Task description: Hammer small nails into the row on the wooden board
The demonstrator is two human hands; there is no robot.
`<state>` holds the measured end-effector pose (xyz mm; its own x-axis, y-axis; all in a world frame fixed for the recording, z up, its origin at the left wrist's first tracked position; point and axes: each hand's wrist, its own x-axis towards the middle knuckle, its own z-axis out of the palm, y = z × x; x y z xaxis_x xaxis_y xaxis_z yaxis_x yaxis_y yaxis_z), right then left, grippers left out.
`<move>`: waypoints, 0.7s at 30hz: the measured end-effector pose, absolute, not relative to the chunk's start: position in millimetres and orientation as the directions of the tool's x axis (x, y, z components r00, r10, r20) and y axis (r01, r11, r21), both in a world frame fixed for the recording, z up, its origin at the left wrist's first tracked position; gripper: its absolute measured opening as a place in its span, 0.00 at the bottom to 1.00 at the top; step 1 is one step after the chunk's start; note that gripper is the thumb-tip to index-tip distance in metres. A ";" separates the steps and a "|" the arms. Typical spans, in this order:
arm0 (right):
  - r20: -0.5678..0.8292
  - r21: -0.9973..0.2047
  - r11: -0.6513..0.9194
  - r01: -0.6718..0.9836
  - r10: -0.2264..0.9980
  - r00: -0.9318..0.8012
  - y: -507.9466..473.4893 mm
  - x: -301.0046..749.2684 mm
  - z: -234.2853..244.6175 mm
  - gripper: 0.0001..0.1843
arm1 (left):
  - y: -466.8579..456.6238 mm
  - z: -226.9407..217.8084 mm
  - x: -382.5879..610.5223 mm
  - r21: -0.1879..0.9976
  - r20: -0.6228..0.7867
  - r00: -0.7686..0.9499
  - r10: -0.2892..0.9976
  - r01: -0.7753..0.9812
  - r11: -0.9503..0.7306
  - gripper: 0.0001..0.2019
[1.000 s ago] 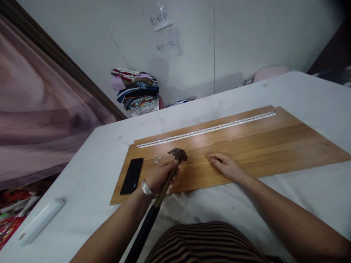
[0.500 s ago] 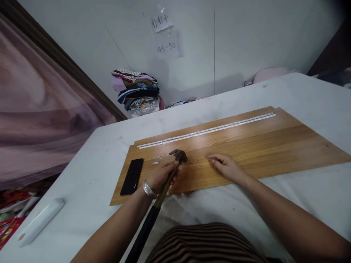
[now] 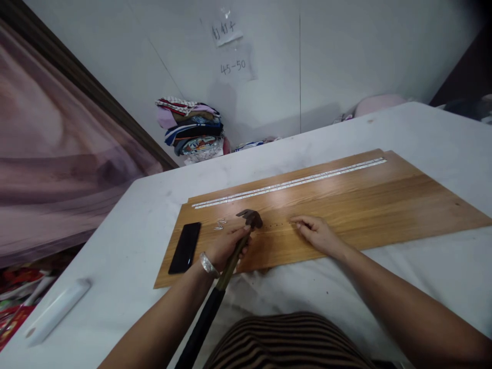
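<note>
My left hand (image 3: 230,243), with a silver bracelet at its wrist, is closed round the upper shaft of a claw hammer (image 3: 251,219), just below the head. The hammer's black grip (image 3: 202,328) slants down toward my body. My right hand (image 3: 317,236) rests on the wooden board (image 3: 369,205) with its index finger stretched out, its tip by the end of a row of small dark dots (image 3: 277,224), perhaps nails or holes. Nothing shows in that hand, though its underside is hidden. Several small silver nails (image 3: 220,224) lie loose left of the hammer head.
A black phone (image 3: 185,248) lies on the board's left end, and two pale measuring strips (image 3: 288,184) run along its far side. On the white-covered table (image 3: 126,230) rests a white elongated object (image 3: 57,312). Folded clothes (image 3: 194,125) are stacked by the wall.
</note>
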<state>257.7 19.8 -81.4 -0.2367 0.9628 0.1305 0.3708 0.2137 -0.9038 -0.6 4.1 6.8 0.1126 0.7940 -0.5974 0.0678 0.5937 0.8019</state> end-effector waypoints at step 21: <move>0.128 -0.905 0.211 0.369 0.963 -0.237 20.3 257.1 -83.8 0.18 | 5.1 10.1 -1.6 0.811 -0.585 0.144 0.798 0.081 0.579 0.21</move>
